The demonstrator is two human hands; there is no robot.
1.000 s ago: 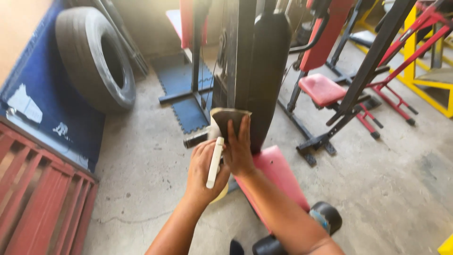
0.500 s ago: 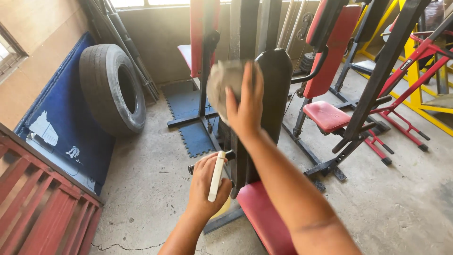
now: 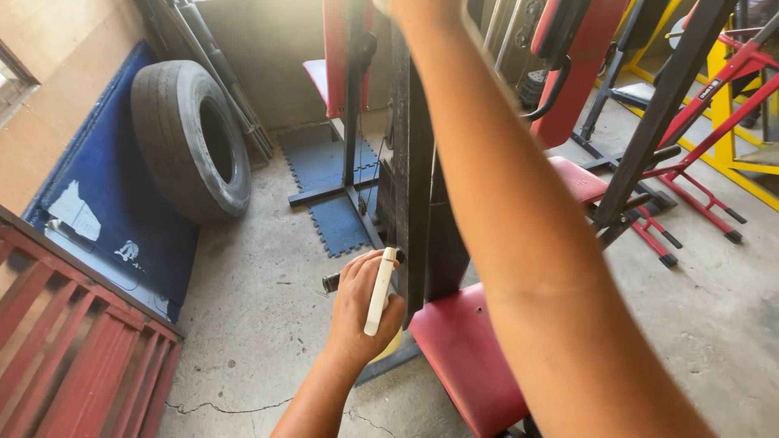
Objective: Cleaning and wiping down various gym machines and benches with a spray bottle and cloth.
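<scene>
Right arm has gone up since 0.5 s ago: the right hand, which was pressing a grey pad flat on the black back pad at chest height, is now past the top edge of the frame, and the pad has gone w/ it. Only the right forearm [image 3: 495,203] shows, slanting across the middle of the view. Can't tell what that grip is doing, or whether the pad is in it.

Left hand [image 3: 361,312] has barely shifted. Its grip is clenched around a slim white stick-shaped thing [image 3: 380,290], held upright, thumb side up. It sits just beside the black upright post [image 3: 418,203] of the gym machine, w/ a short black handle stub [image 3: 331,282] poking out behind the knuckles. Red seat pad [image 3: 466,357] lies below and to the right. Tyre [image 3: 191,138] leans on the blue mat [image 3: 105,203], well apart, over on the left.

Step in hand, as I read it: rubbing down the machine's upright parts, stroke at its high end, approx above head level. Working that high calls for reach and even pressure w/o sight of the hand, so head tilt matters. White stick stays parked low, clear of the post.
</scene>
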